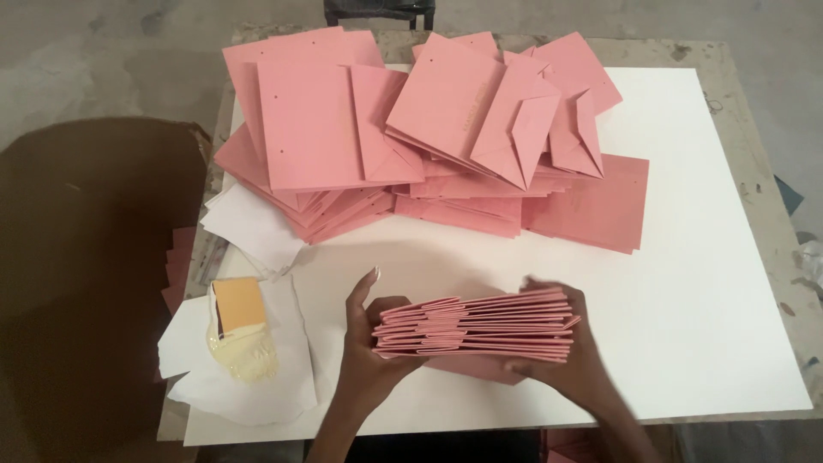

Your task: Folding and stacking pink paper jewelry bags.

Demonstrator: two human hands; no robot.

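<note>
Both hands are clamped on a small stack of folded pink paper bags [476, 326], left hand [367, 347] gripping the left end and right hand [566, 356] wrapped round the right end, holding it edge-up just above the big white sheet [711, 283] covering the table [754, 129]. Further back there's a sprawling heap of flat pink paper bags [411, 137]. Off to the left, an orange-topped glue pot [240, 330] sits on crumpled white paper [231, 386], near a brown cardboard piece [86, 257].
</note>
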